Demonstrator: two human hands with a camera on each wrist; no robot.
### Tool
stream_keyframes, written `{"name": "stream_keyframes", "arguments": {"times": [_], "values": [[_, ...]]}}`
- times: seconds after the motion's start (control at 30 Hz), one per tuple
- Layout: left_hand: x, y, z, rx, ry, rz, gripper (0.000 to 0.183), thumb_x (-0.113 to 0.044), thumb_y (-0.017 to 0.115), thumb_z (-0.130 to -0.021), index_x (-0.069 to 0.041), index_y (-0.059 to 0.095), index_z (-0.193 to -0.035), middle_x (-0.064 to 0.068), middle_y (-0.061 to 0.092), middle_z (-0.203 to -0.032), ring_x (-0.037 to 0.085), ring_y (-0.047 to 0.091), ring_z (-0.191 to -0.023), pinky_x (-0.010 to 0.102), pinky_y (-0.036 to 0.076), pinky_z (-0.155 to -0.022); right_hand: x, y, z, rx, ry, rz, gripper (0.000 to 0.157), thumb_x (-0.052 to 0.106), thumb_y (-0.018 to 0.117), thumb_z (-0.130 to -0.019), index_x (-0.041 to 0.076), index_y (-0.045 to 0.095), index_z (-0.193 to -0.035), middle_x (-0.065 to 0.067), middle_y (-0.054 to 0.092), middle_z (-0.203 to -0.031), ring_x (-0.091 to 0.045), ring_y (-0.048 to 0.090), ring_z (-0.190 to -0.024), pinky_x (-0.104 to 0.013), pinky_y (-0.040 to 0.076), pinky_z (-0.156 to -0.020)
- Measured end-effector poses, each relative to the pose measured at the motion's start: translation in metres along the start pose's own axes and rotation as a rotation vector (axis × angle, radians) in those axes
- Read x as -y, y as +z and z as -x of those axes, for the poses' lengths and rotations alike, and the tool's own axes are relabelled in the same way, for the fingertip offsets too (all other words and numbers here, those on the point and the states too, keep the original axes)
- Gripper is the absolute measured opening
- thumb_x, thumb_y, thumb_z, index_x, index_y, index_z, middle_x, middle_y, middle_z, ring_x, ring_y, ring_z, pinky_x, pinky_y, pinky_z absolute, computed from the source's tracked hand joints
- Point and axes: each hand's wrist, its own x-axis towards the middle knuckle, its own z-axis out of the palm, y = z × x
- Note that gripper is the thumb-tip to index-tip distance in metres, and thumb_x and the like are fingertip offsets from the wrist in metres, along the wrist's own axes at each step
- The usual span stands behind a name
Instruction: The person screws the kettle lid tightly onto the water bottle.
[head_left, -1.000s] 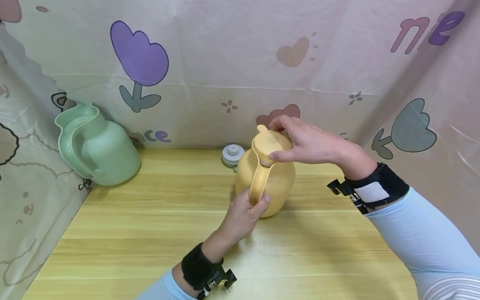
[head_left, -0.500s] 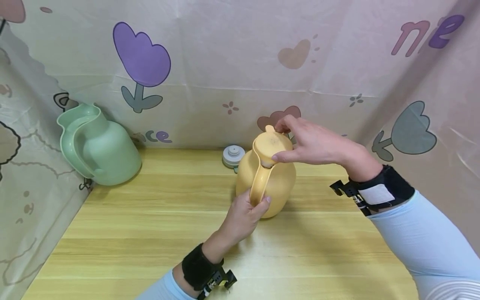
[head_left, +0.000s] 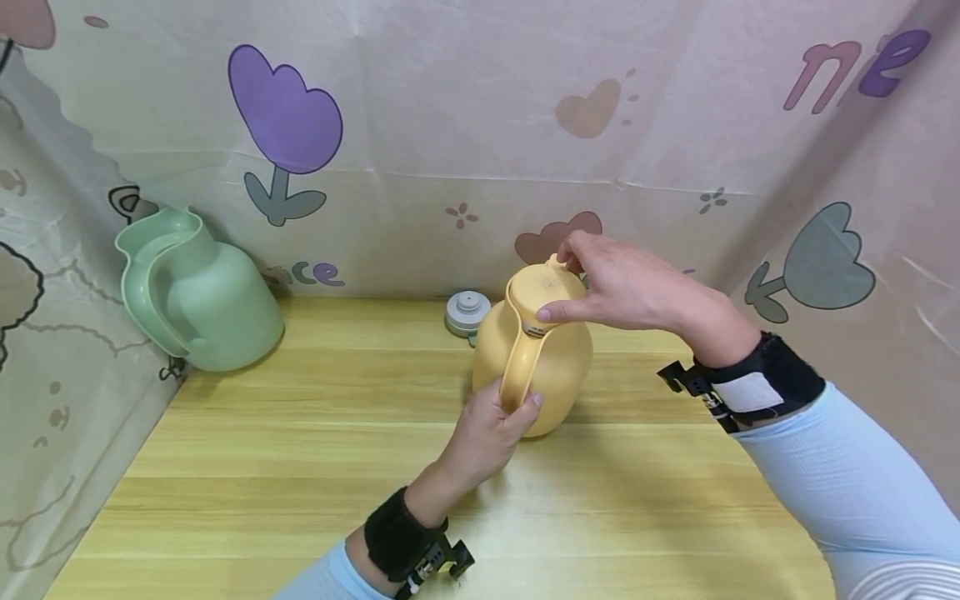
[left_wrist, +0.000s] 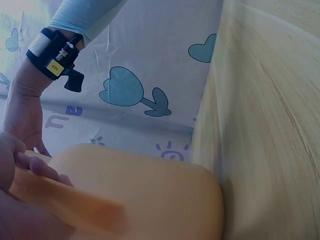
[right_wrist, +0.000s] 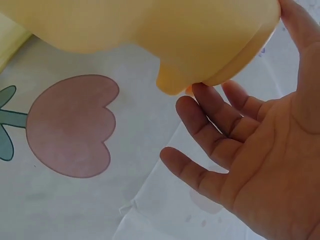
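A yellow pitcher (head_left: pixel 562 379) stands on the wooden table in the head view, its round yellow lid (head_left: pixel 542 286) seated in the top. My left hand (head_left: pixel 483 429) grips the handle (head_left: pixel 519 371). The right hand (head_left: pixel 630 285) holds the lid by its edge, thumb on the near side and fingers at the far side by the tab. In the right wrist view its fingertips (right_wrist: pixel 202 92) meet the rim beside the spout (right_wrist: pixel 170 80), and the little finger stands off. The left wrist view has the pitcher's smooth side (left_wrist: pixel 150 192) close up, with fingers round the handle.
A light green pitcher (head_left: pixel 225 308) without a lid stands at the back left. Behind the yellow pitcher, a grey round lid (head_left: pixel 467 312) lies by the back edge. A printed cloth (head_left: pixel 420 108) hangs behind and at both sides of the table (head_left: pixel 300 467).
The yellow lid has turned clockwise, its tab swinging to the right toward my right fingers. My left hand keeps its hold on the handle, and the pitcher stays in place.
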Motion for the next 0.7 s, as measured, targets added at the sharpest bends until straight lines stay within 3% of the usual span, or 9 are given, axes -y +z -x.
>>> {"name": "stream_keyframes", "arguments": {"times": [0.1, 0.23, 0.33, 0.47, 0.57, 0.7], "values": [[0.000, 0.001, -0.001, -0.009, -0.005, 0.000, 0.022, -0.029, 0.061, -0.094, -0.013, 0.055, -0.081, -0.001, 0.046, -0.064, 0.011, 0.046, -0.060, 0.024, 0.038, -0.054, -0.001, -0.003, -0.001, -0.011, -0.011, 0.017, 0.089, 0.085, 0.061, -0.062, 0.014, 0.051, -0.116, -0.002, 0.056, -0.110, -0.020, 0.055, -0.096, -0.041, 0.047, -0.082], [-0.004, 0.001, 0.000, -0.015, -0.029, 0.001, 0.019, -0.022, 0.063, -0.094, -0.012, 0.055, -0.080, -0.002, 0.045, -0.064, 0.010, 0.044, -0.059, 0.023, 0.037, -0.054, -0.002, -0.007, -0.002, -0.001, -0.118, -0.018, 0.086, 0.074, 0.066, -0.071, 0.014, 0.049, -0.129, -0.003, 0.054, -0.123, -0.021, 0.051, -0.110, -0.045, 0.044, -0.092], [-0.018, -0.002, 0.002, -0.011, -0.037, 0.005, 0.018, -0.017, 0.061, -0.094, -0.010, 0.054, -0.079, -0.002, 0.043, -0.063, 0.009, 0.042, -0.058, 0.023, 0.036, -0.054, 0.000, -0.007, -0.002, 0.056, -0.193, -0.076, 0.078, 0.059, 0.070, -0.079, 0.017, 0.042, -0.139, -0.001, 0.049, -0.136, -0.018, 0.045, -0.122, -0.045, 0.040, -0.100], [-0.034, -0.005, 0.005, -0.005, -0.027, 0.018, 0.019, -0.013, 0.060, -0.094, -0.008, 0.053, -0.077, -0.002, 0.042, -0.062, 0.007, 0.041, -0.057, 0.022, 0.035, -0.053, 0.004, -0.006, -0.003, 0.122, -0.214, -0.122, 0.075, 0.043, 0.072, -0.082, 0.018, 0.037, -0.144, 0.000, 0.043, -0.142, -0.014, 0.040, -0.125, -0.043, 0.038, -0.103], [-0.035, -0.005, 0.005, -0.007, -0.020, 0.022, 0.019, -0.013, 0.060, -0.094, -0.008, 0.053, -0.077, -0.002, 0.042, -0.062, 0.008, 0.040, -0.056, 0.022, 0.034, -0.053, 0.005, -0.005, -0.003, 0.130, -0.207, -0.117, 0.075, 0.040, 0.072, -0.082, 0.018, 0.037, -0.144, 0.000, 0.043, -0.141, -0.013, 0.040, -0.123, -0.042, 0.038, -0.103], [-0.014, -0.001, 0.002, -0.005, 0.003, 0.015, 0.021, -0.024, 0.060, -0.095, -0.012, 0.054, -0.079, -0.002, 0.043, -0.062, 0.009, 0.042, -0.056, 0.022, 0.035, -0.052, 0.005, -0.002, -0.007, 0.077, -0.187, -0.085, 0.070, 0.057, 0.070, -0.079, 0.017, 0.047, -0.132, 0.003, 0.053, -0.124, -0.016, 0.044, -0.113, -0.039, 0.042, -0.093]]}}
